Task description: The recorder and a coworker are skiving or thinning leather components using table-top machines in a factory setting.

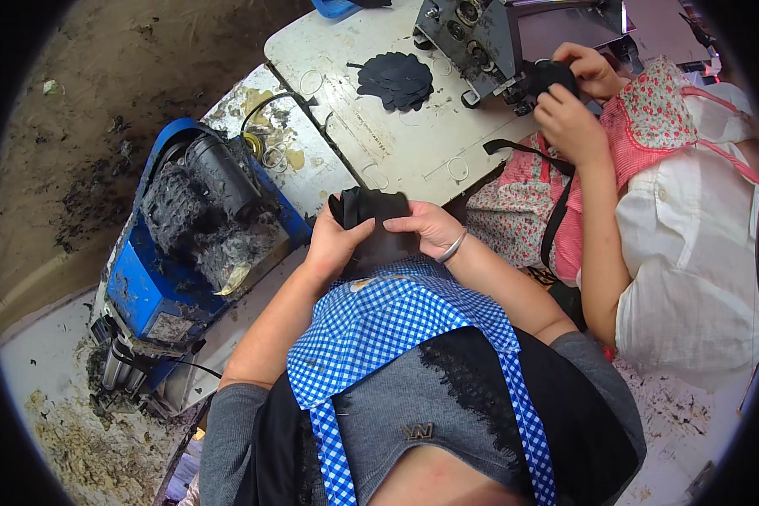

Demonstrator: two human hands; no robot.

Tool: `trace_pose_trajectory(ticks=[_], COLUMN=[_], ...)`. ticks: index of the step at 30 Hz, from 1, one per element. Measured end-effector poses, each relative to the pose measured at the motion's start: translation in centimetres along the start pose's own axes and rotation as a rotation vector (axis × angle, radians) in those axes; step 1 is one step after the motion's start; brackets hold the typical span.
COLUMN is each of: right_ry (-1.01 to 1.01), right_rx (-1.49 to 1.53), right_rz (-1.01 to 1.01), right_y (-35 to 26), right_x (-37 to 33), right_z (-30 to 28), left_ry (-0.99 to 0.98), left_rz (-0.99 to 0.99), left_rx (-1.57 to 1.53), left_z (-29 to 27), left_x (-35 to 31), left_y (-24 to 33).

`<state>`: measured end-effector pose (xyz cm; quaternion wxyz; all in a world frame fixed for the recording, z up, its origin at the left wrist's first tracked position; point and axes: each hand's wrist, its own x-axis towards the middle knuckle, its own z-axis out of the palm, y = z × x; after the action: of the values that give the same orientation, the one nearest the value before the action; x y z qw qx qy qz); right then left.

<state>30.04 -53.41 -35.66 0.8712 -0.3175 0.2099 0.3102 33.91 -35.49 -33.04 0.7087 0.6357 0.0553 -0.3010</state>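
Nearest, a blue checked apron [379,329] is covering the wearer's front, and just beyond it the black cloth [375,205] is sitting between the wearer's two hands, folded over at its far edge. The left hand [336,243] is closing round the left side, its thumb lying across the near face; the right hand [437,229] is pinching the right side, thumb on top and fingers hiding behind. Both are gripping narrowly, the thumbs pointing at each other without touching. In my judgement the cloth is looking light, soft and limp, unlikely to be fragile but prone to creasing or slipping out of its fold; the sound hold is lying at the two side edges, close to the fold, with light, even tension. To the left, a blue-cased machine [156,291] is carrying a thick mass of grey lint [175,207]. Farther on, the white counter [312,51] is bearing a fanned pile of dark pieces [395,82]. At the far right, a co-worker's hands [569,122] are handling another dark piece [557,81] beside a grey machine [472,38].
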Motion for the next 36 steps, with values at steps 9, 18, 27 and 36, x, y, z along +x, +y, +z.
trace_pose_trajectory(ticks=[9,18,27,36], right_ry=[0.024,0.254,0.041,0.156], right_rx=[0.211,-0.140,-0.241,-0.236], right_rz=[-0.171,-0.153,-0.306,-0.337], right_y=[-3.5,-1.7,-3.1,-2.5], right_x=[-3.5,-1.3,-3.9,-2.9], right_z=[-1.0,-0.1,2.9,1.4], left_ry=[-0.016,-0.060,-0.065,-0.039], left_rz=[-0.206,-0.384,-0.266,-0.333], left_rx=[-0.265,-0.470,-0.348,-0.336], left_z=[-1.9,-0.2,-0.9,-0.4], left_x=[-0.1,-0.5,0.2,-0.5], left_y=[-0.1,2.0,0.3,1.9])
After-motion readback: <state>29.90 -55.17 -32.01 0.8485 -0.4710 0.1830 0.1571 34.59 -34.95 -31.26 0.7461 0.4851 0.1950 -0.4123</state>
